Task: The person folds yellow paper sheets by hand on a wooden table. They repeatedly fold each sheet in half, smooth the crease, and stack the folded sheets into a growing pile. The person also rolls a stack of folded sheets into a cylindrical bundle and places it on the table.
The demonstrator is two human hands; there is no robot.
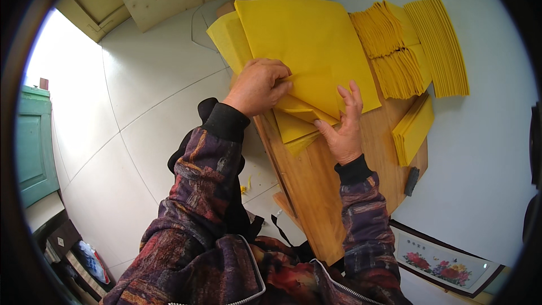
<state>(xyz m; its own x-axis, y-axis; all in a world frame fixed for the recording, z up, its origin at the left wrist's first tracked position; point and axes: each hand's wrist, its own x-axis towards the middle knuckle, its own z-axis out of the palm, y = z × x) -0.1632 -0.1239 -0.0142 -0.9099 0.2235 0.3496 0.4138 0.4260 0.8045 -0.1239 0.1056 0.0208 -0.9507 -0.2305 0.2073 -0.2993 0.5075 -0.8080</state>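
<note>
Patterned jacket (220, 271) fills the foreground, left hand (259, 87) pinches the folded yellow sheet (305, 110), which lies over larger yellow sheets (299, 34), its long axis slanting down-right to the right hand (345, 135), thumb touching its edge, fingers spread.

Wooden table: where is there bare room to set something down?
Two patches of the table: left of the right sleeve, near side of the yellow sheets; and right of the right hand, bordered by the folded yellow bundle and dark block. The far end is crowded with the sheets and pleated yellow stacks.
</note>
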